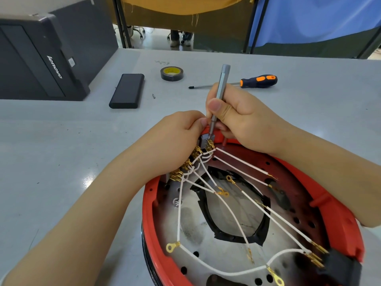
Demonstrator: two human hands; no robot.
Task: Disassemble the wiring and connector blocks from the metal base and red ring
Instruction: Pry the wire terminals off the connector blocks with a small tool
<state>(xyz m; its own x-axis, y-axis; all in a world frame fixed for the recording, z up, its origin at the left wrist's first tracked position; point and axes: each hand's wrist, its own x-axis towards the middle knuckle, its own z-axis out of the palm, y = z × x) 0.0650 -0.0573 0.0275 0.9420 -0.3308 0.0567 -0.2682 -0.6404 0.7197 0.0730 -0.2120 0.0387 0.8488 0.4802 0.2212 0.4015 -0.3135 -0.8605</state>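
While my right hand (237, 116) is gripping the slim grey screwdriver (219, 96), its tip is sitting on the connector block (207, 140) at the red ring (321, 195)'s far rim; my left hand (181, 131) fingers are pinching that block; next, I judge, loosening needs steady downward pressure; the grey worktop (61, 141) is also carrying tape (172, 73).

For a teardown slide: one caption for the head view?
Right hand drives a grey precision screwdriver into the connector block steadied by the left hand.
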